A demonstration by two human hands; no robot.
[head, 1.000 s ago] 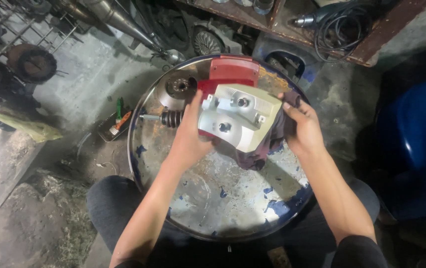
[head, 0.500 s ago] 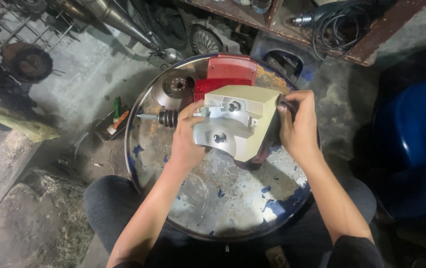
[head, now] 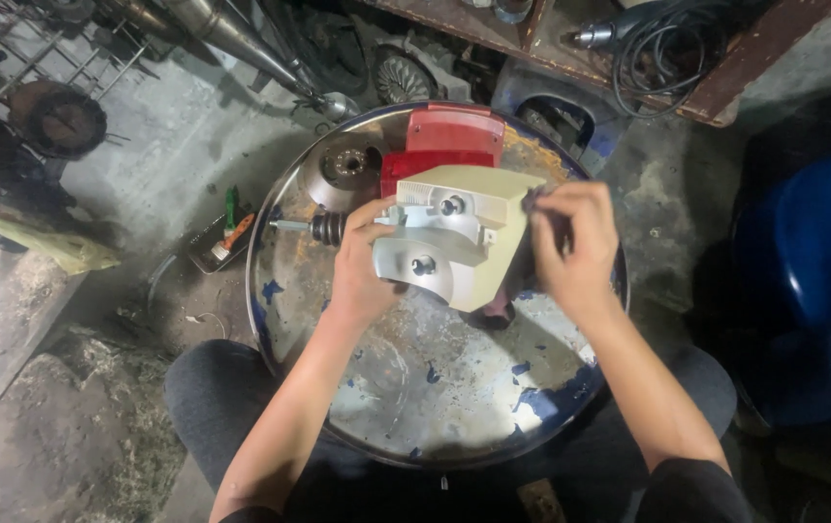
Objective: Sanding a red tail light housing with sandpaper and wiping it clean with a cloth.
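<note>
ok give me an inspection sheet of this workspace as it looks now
surface: round metal drum top, worn, patches of blue paint
job's things: cream housing held tilted above the drum; dark cloth against its right side
clutter: red cover, grey disc, shaft with ribbed boot
grippers: left hand grips the housing's left edge; right hand presses the cloth
cables: black coil on wooden shelf
surroundings: concrete floor, small tray of tools, blue barrel

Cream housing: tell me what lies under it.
The cream housing, held by the left hand and right hand, hangs over a round metal tray. A dark rag shows beneath; the rest underneath is covered.
</note>
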